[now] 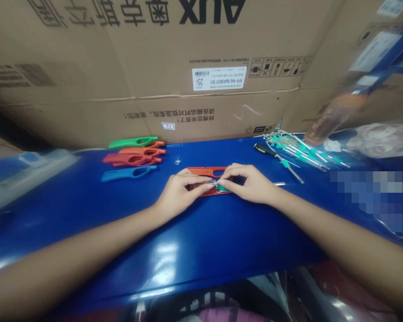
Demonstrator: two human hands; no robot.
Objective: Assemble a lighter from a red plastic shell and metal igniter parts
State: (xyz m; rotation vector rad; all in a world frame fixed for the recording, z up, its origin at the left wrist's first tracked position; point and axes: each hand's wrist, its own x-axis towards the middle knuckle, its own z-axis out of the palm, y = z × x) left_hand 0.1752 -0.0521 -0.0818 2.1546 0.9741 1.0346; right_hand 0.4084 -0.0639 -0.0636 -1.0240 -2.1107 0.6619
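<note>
Before you, one blue table (221, 232), surface glossy, bearing a pale patch of reflected light (164, 261) on its near half. Behind it, facing you, one wall of brown cardboard (137, 80), creased across, with upside-down black print (211, 11), a white label (219, 78) and a small sticker (168, 126) low down. To your upper right, one slanting blue bar (400, 47), blurred.
</note>
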